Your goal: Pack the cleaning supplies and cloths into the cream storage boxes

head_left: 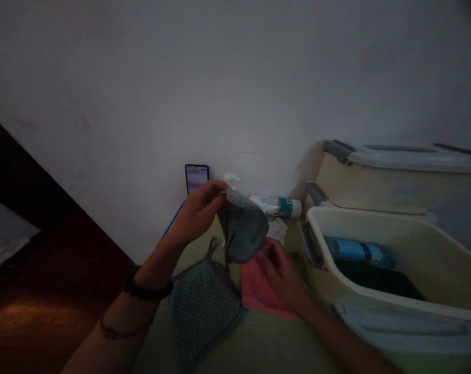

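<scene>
A small grey cloth [245,231] with a striped edge hangs in the air between my hands. My left hand [200,210] pinches its upper left corner. At its lower right edge, my right hand [276,267] holds it with thumb and fingers closed. Below lies a blue-green woven cloth [204,301] with a hanging loop, spread on the green surface [290,348]. A pink cloth [262,291] lies beside it, partly hidden by my right hand and the grey cloth.
To the right stands an open cream bin [315,249] with a blue-labelled bottle [355,252] and something dark green inside. A white bottle [282,206] lies along the wall [235,93]. A phone [197,178] leans upright behind my left hand. White tissue [277,231] sits near the white bottle.
</scene>
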### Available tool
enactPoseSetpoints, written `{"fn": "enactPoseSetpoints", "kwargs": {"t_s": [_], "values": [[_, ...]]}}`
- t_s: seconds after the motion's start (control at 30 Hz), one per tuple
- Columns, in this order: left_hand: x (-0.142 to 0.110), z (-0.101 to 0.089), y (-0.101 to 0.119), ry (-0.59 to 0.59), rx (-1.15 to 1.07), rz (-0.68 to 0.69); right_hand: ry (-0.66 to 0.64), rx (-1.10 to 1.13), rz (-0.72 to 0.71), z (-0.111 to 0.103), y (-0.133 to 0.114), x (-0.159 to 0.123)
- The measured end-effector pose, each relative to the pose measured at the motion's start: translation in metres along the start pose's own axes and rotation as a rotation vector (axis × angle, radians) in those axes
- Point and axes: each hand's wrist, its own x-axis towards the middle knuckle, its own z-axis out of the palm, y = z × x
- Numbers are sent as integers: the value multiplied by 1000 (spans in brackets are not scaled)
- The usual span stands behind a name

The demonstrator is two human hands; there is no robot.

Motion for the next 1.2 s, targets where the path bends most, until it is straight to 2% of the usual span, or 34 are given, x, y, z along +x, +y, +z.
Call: {"fn": "enactPoseSetpoints", "kwargs": {"t_s": [0.07, 0.13, 0.23, 0.37, 0.47, 0.57, 0.7, 0.83, 0.97, 1.07, 1.13, 1.2], "values": [[0, 1, 6, 189, -164, -7, 27, -39, -40, -2, -4, -3], [-1, 1, 12, 289, -214, -9, 47, -70, -90, -4, -12, -7], [-3, -2, 22, 314, -114, 1, -8, -35, -124, -4, -36, -10], [-7, -6, 33, 302, 93, -13, -137, 68, -48, 5, -79, 7], [-10, -12, 42, 304, 347, 6, -97, 10, -37, 9, -104, 32], [-13, -23, 52, 348, 506, 25, -35, -134, -16, 7, -116, 53], [-15, -33, 60, 385, 546, 8, -183, -144, 16, 1, -121, 58], [-14, -31, 60, 258, 403, -75, -237, -169, -10, 0, -124, 53], [-11, -28, 50, 112, 226, -213, -171, -307, -34, -3, -126, 56], [-9, -34, 36, 24, 77, -320, -124, -290, -17, -11, -127, 61], [-10, -42, 26, -146, -83, -403, -113, -210, -12, -18, -129, 62], [-12, -52, 18, -431, -204, -453, -100, -105, 2, -25, -132, 63]]}}
